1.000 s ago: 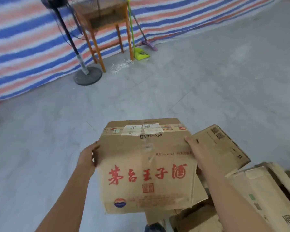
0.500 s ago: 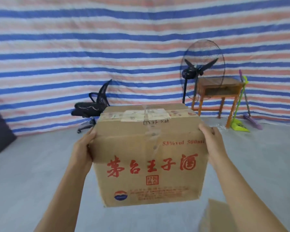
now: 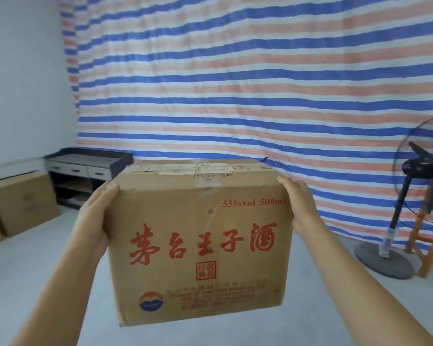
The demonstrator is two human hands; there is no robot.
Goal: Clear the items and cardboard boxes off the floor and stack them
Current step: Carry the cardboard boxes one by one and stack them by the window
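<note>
Carrying the cardboard box (image 3: 200, 236) between flat-pressed left hand (image 3: 95, 216) and right hand (image 3: 303, 208); fan (image 3: 420, 171) now far right; desk (image 3: 85, 168) appeared.

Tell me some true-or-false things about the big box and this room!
1. The left hand and the right hand press on opposite sides of the box, holding it up in the air. True.
2. The big writing on the box is green. False: it is red.
3. A standing fan is on the right. True.
4. The tarp on the wall is plain black. False: it has blue, pinkish-orange and white stripes.
5. More cardboard boxes sit on the floor at the left. True.
</note>
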